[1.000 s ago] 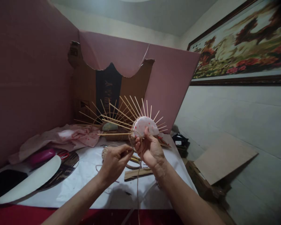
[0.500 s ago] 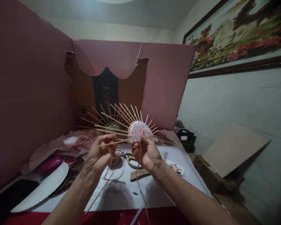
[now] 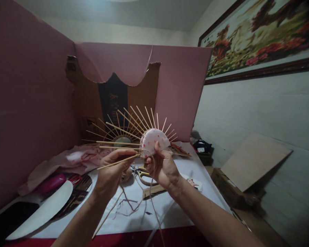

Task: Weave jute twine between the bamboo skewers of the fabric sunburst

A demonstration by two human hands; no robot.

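My right hand (image 3: 162, 168) grips a round disc wrapped in white cloth with red dots (image 3: 154, 141), held upright above the table. Many thin wooden sticks (image 3: 123, 131) fan out from the disc's rim. My left hand (image 3: 112, 171) is pinched beside the disc's left edge, its fingers closed on a jute string (image 3: 151, 202) where the sticks meet the disc. The string hangs down toward the table's front edge. A ball of jute twine (image 3: 126, 175) lies on the table just behind my left hand.
Yellow-handled scissors (image 3: 142, 173) and a cardboard strip (image 3: 154, 190) lie under my hands on the white sheet (image 3: 167, 209). Pink cloth (image 3: 74, 160), a pink tool (image 3: 50, 183) and a white oval piece (image 3: 43, 209) lie left. Pink cardboard walls (image 3: 28, 103) enclose the table; boxes (image 3: 237, 178) stand right.
My left hand rose from the table to the disc's left edge and now pinches the string among the sticks. The disc tilted slightly. The view shifted, showing scissors and twine ball.
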